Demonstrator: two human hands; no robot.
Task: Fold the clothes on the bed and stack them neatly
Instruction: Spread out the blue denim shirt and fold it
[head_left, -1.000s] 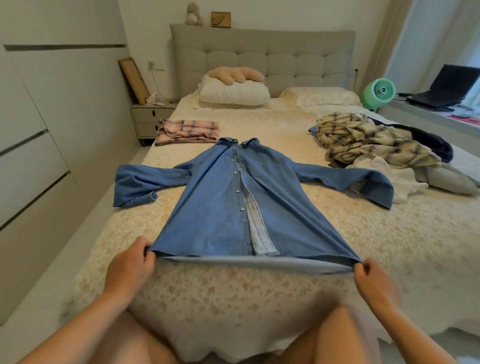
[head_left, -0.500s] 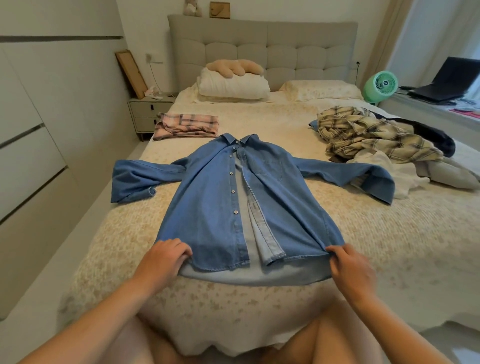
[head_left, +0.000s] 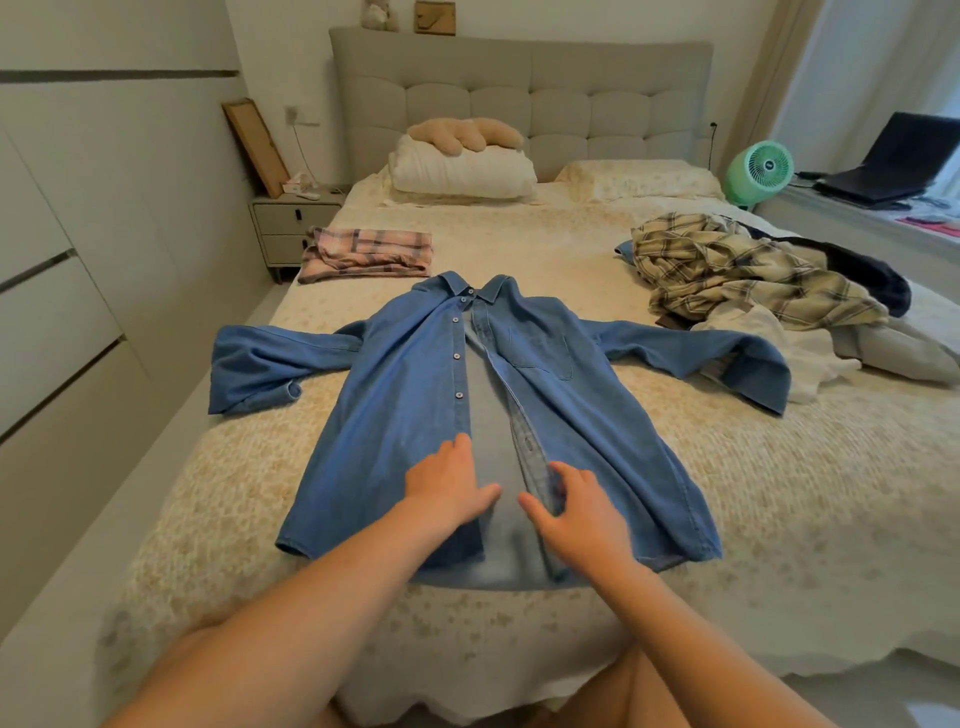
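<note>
Bed (head_left: 779, 493) with cream cover, grey headboard (head_left: 519, 98), green fan (head_left: 761, 169) beside. Blue shirt (head_left: 395, 415) spread flat, under left hand (head_left: 447, 486) and right hand (head_left: 582, 512), both flat, fingers loose, near open middle.

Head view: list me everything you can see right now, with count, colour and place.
denim shirt: 1, blue, spread front-up and unbuttoned at the middle of the bed, sleeves out
folded plaid garment: 1, pink, left side of the bed beyond the shirt
clothes pile: 1, cream plaid, white and dark pieces, right side of the bed
bed: 1, cream floral cover, grey headboard
pillows: 2, white and floral, at the headboard
plush cushion: 1, beige, on the white pillow
nightstand: 1, grey, left of the bed
fan: 1, green, right of the bed
laptop: 1, black, far right
left hand: flat on the shirt's left front panel
right hand: fingers on the shirt's right front edge
</note>
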